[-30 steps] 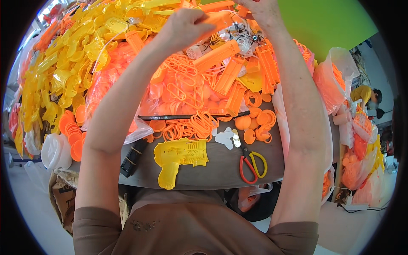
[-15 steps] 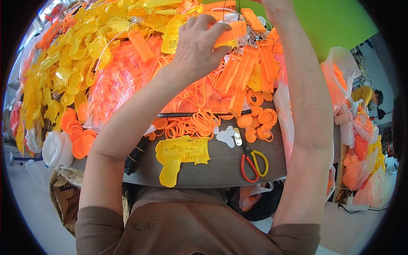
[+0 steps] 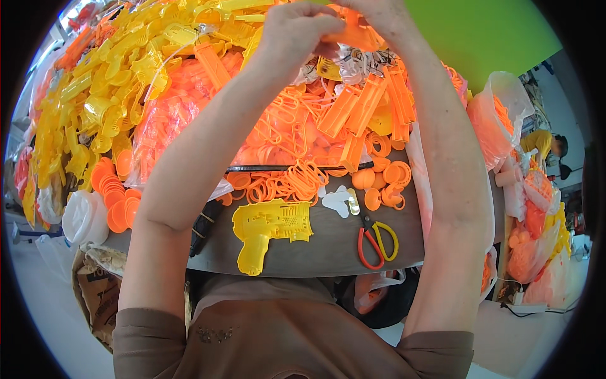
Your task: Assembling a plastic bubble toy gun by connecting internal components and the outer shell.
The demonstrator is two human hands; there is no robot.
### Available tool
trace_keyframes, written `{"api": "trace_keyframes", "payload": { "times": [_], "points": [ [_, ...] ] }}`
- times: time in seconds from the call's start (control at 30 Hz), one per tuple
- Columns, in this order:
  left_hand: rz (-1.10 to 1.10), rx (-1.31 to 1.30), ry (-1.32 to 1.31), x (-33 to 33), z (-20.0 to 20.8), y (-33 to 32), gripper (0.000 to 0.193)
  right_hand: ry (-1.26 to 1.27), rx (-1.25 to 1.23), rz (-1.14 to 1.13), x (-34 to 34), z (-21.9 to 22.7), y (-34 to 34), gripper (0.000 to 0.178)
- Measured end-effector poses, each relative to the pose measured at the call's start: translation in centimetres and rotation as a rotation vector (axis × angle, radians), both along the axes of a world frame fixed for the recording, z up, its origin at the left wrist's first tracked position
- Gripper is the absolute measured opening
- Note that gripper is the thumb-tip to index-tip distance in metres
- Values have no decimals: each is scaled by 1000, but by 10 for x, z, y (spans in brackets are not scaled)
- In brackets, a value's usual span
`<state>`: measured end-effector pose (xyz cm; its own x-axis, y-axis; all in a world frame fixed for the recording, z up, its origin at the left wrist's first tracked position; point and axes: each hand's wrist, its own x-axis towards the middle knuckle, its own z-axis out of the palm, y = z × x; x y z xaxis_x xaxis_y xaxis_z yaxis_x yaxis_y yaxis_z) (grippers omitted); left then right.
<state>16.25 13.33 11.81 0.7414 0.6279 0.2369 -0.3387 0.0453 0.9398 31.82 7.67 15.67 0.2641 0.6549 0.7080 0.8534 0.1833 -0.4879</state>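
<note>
My left hand (image 3: 292, 31) is closed on an orange plastic piece (image 3: 358, 35) at the far side of the table. My right hand (image 3: 384, 24) meets it from the other side, its fingers pinched along the top; the picture's upper edge partly cuts it off. Below the hands lie several long orange trough-shaped pieces (image 3: 368, 104) and a tangle of thin wires (image 3: 360, 66). On the near part of the table rests a yellow toy-gun shell half (image 3: 268, 230), inner side up. To its right are scissors (image 3: 377, 243) with one red and one yellow handle.
Yellow plastic parts (image 3: 95, 95) heap up at the left. Clear bags of orange parts (image 3: 180, 114) fill the middle. Orange rings (image 3: 284, 183), white flat pieces (image 3: 336, 201) and a black strip (image 3: 297, 168) lie nearer. Filled bags (image 3: 533, 252) and a person (image 3: 541, 142) are at the right.
My left hand has moved up and away with the orange piece. My right hand has come down into view and joined it there. The shell half and scissors stay put.
</note>
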Motion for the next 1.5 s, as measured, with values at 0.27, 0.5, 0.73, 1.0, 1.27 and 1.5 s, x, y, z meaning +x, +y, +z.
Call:
{"api": "trace_keyframes", "payload": {
  "times": [0.27,0.5,0.73,1.0,1.27,1.5],
  "points": [
    [46,-149,-90,3,-2,20,15,113,-21,22,-2,5,-14,51],
    [31,271,-112,2,-17,-29,30,382,-175,358,-21,24,-22,51],
    [220,976,86,-12,-67,-20,32,165,-104,-11,-71,55,-25,46],
    [-308,-225,211,-89,-61,-10,62,125,-153,86,-123,68,-35,55],
    [-603,-746,-307,-117,-59,-15,57,291,-54,571,-172,65,-71,55],
    [-217,-370,-339,-142,-39,-36,35,453,-11,592,-157,27,-115,50]
  ]
}}
